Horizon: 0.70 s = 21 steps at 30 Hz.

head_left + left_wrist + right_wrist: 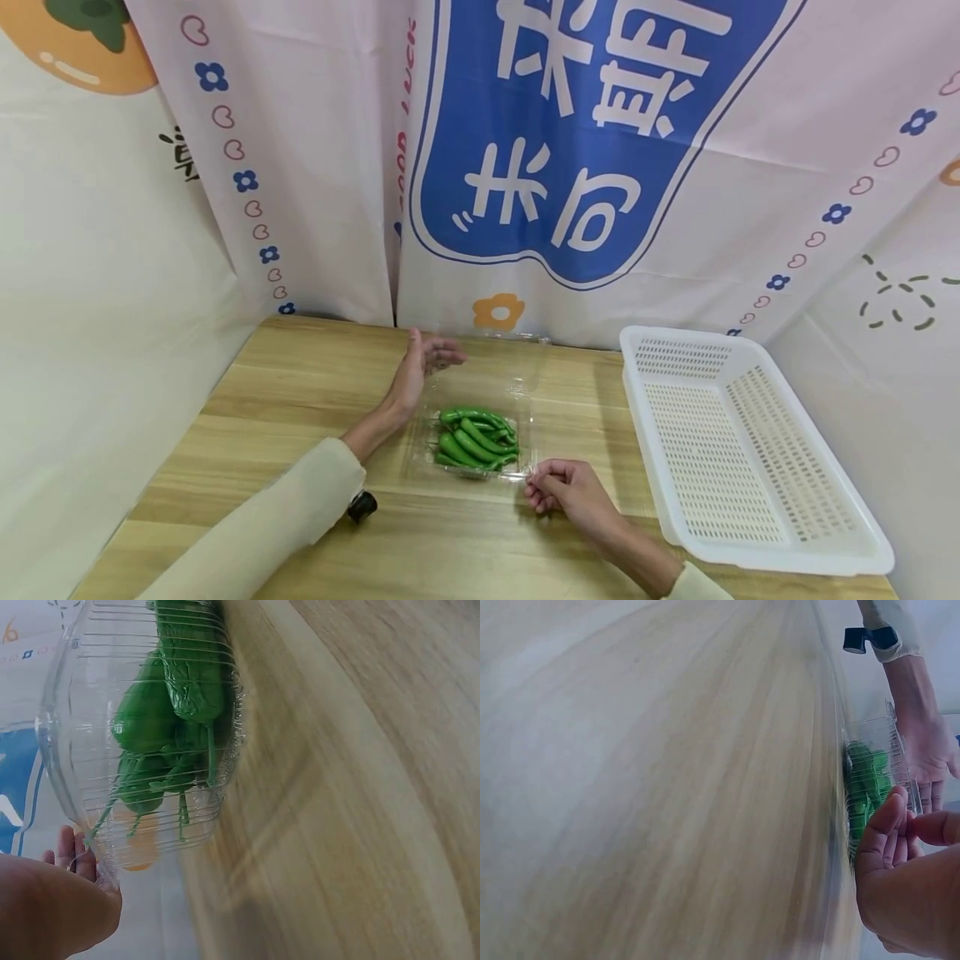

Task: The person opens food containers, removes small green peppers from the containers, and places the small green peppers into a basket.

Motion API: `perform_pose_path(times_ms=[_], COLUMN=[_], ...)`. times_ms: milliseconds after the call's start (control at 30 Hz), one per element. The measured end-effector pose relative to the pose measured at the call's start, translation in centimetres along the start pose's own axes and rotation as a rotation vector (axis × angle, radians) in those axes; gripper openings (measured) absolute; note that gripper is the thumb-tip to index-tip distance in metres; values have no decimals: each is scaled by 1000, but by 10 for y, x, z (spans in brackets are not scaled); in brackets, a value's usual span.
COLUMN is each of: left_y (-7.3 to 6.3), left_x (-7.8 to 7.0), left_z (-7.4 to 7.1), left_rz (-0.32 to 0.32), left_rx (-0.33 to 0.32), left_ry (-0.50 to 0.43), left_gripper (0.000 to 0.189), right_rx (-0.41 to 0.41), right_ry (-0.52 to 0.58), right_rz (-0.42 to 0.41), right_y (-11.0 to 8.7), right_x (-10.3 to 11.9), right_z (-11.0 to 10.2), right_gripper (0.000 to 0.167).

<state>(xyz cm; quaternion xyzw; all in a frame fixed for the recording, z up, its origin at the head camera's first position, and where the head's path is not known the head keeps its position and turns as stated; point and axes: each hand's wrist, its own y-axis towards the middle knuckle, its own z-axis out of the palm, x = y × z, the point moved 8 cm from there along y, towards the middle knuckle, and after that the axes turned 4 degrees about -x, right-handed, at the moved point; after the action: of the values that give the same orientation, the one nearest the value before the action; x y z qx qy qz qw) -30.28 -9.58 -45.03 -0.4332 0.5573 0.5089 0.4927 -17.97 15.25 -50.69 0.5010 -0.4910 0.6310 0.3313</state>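
Observation:
Several green chili peppers lie in a clear plastic clamshell box on the table, its see-through lid tipped open toward the back. My left hand is at the lid's left side, fingers extended and thumb raised. In the right wrist view that left hand shows its palm beside the box, fingers straight. My right hand pinches the box's front right corner between thumb and fingertips. The left wrist view shows the ribbed box wall close up, with peppers behind it.
A white perforated plastic basket stands at the right of the wooden table. Printed cloth hangs behind the table's back edge and along both sides. A black band sits at my left sleeve.

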Motion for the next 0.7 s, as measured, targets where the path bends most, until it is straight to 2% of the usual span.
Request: perform_pose_path(times_ms=[233,600,700], left_y=[5,5,3], left_x=[6,17,23], left_z=[1,-2,-3], left_rz=[-40,-115,-159], left_rx=[-14,-42,-69], left_ry=[-122,-122,-124], left_gripper=[91,85,84], right_rx=[-3,1,3], right_ry=[-3,-7,-10], right_rz=[-3,-11,-13], right_y=[1,0,1], right_x=[1,2,1], right_z=[0,2,2], right_gripper=[22,22,23])
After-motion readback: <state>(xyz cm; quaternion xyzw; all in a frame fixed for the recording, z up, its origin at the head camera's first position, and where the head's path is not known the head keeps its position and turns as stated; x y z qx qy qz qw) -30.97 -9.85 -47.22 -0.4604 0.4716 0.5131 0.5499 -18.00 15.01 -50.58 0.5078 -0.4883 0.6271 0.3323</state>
